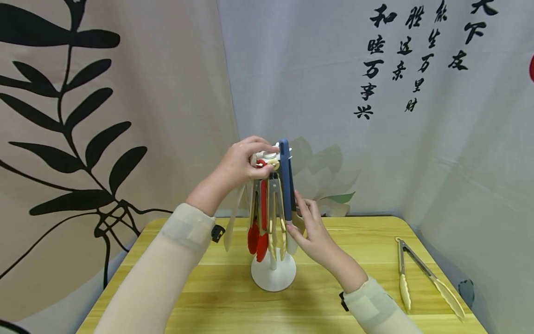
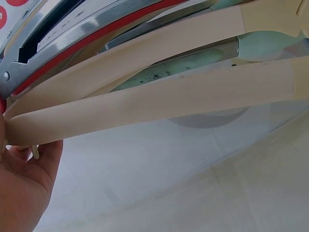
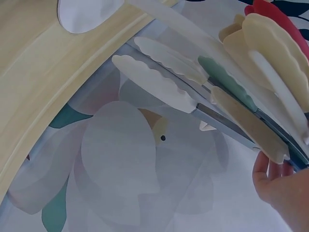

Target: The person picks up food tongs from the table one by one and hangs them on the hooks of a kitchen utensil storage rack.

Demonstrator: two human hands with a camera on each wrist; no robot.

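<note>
A white stand (image 1: pixel 273 277) with a round base carries several hanging tongs in the middle of the table. My left hand (image 1: pixel 246 160) grips the stand's top around the hooks, thumb and fingers bent. Close to its right, a pair of tongs with blue handles (image 1: pixel 285 181) stands upright, its top end above the hooks. My right hand (image 1: pixel 313 232) holds these tongs low down, between thumb and fingers. Red tongs (image 1: pixel 262 246) and cream tongs (image 1: pixel 273 232) hang beside them. In the left wrist view, pale tong arms (image 2: pixel 154 101) extend past my left hand (image 2: pixel 24 183).
Cream-tipped tongs (image 1: pixel 429 276) lie spread on the right of the wooden table (image 1: pixel 208 297). Behind the table hangs a pale curtain (image 1: pixel 300 69) with printed leaves and writing. In the right wrist view, scalloped white tips (image 3: pixel 149 84) spread out beyond the right hand (image 3: pixel 289 193).
</note>
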